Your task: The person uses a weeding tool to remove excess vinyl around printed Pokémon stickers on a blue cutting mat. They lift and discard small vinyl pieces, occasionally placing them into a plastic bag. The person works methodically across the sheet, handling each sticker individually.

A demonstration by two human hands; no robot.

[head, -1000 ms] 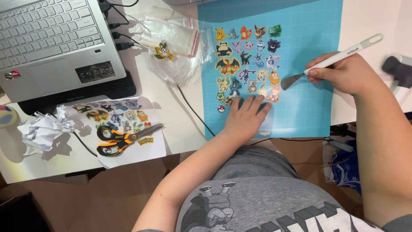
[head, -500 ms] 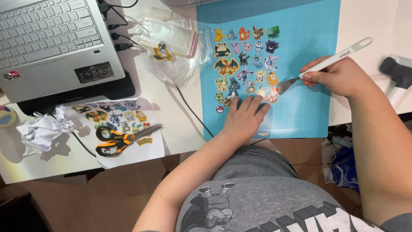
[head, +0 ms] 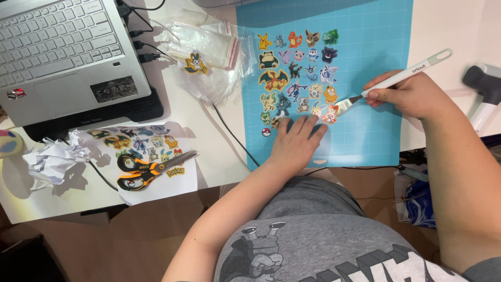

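Observation:
A blue cutting mat point(head: 376, 31) lies on the white desk with several small cartoon creature stickers point(head: 295, 73) stuck on it. My left hand point(head: 296, 141) rests flat on the mat's near edge, fingertips just under the lowest stickers. My right hand point(head: 412, 96) grips a white-handled spatula tool point(head: 402, 77). Its metal blade touches the orange sticker point(head: 331, 115) at the lower right of the group.
A silver laptop point(head: 57, 47) sits at the back left with cables beside it. Clear plastic bags point(head: 209, 49) hold one sticker. Orange-and-black scissors point(head: 148, 169) lie on a sticker sheet point(head: 156, 190). Crumpled paper point(head: 49, 162) lies left. A white device point(head: 482, 89) stands at right.
My right hand has moved left and the spatula blade has slid down to the orange sticker's edge. The left hand has stayed flat on the mat.

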